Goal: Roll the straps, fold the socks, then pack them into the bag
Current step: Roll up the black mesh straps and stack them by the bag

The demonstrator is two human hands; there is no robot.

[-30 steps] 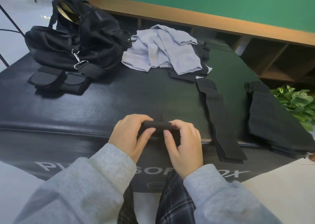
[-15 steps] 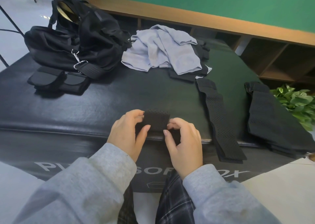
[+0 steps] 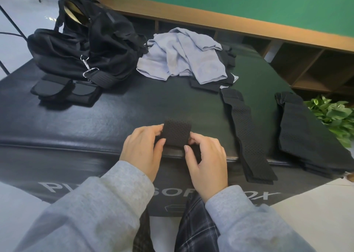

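bag (image 3: 92, 46) gaping, contents unclear, both hands' fingers (image 3: 157, 132) pinching perforated strap (image 3: 177, 133)

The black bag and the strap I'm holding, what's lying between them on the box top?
In the head view, a flat black padded piece lies just in front of the black bag; from there to the strap, held by the left hand and right hand, the box top is bare.

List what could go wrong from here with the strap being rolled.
1. The black perforated strap is pinched only at its edges by the left hand and right hand; the roll could spring loose.
2. It sits near the black padded box's front edge and might drop off.
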